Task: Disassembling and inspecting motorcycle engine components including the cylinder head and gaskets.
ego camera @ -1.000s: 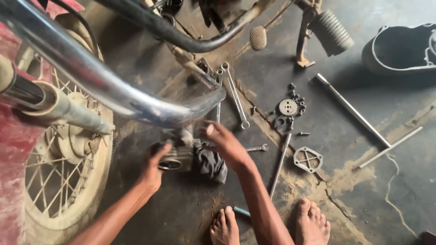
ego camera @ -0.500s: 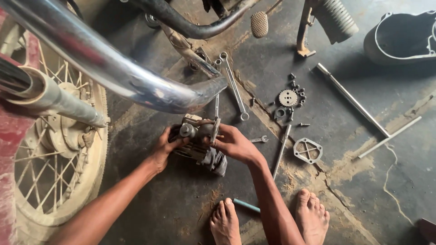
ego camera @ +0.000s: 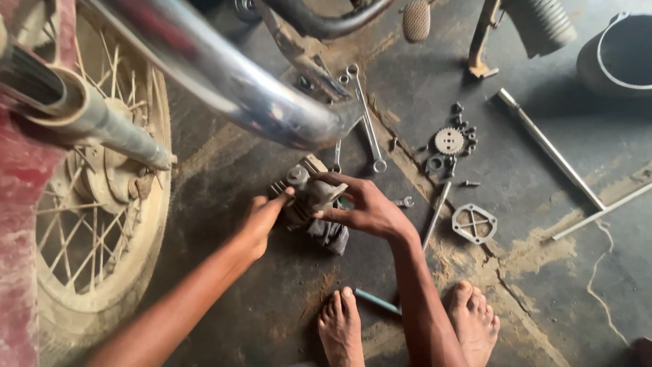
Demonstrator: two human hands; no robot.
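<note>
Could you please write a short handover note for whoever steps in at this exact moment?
Left hand: fingertips pressed to the left side of the grey finned metal engine part.
Right hand: gripping the same part from the right, over a dark rag on the floor.
Nearby: long combination spanner, small toothed gear among loose bolts, square metal cover plate, chrome exhaust pipe overhead.
Done: part is off the motorcycle, parts laid out.
Left: part remains in both hands; nothing refitted.

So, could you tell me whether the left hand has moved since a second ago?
Yes. The left hand has come up off the floor onto the finned engine part, closer to the long spanner lying beyond it.
</note>
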